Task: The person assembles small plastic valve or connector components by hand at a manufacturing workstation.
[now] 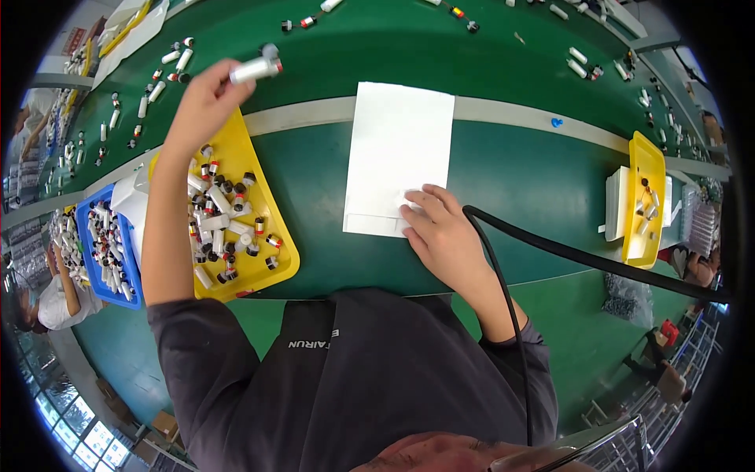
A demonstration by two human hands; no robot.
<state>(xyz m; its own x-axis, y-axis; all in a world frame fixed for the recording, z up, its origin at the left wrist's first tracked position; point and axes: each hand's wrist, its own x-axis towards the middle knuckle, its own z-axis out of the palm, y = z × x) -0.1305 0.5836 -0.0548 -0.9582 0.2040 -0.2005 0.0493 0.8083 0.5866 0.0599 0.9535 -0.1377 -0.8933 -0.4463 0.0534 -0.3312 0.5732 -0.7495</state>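
My left hand (208,101) is closed, pinching a small white cylinder (253,70) with a red end between thumb and fingers. It is held over the green belt (330,59), and a small grey round piece (269,51) shows blurred beside it. Below my left forearm lies a yellow tray (275,224) with many small white cylinders and red-and-black pieces. My right hand (444,232) rests with fingers apart on the lower right corner of a flat white sheet or folded carton (399,149); which of these it is, I cannot tell.
A blue tray (130,263) of similar parts stands at the far left. Another yellow tray (646,204) sits at the right beside white stacked pieces (617,204). A thick black cable (582,250) crosses the right side. Loose cylinders lie along the belt, and a blue bit (557,123) sits on its pale edge.
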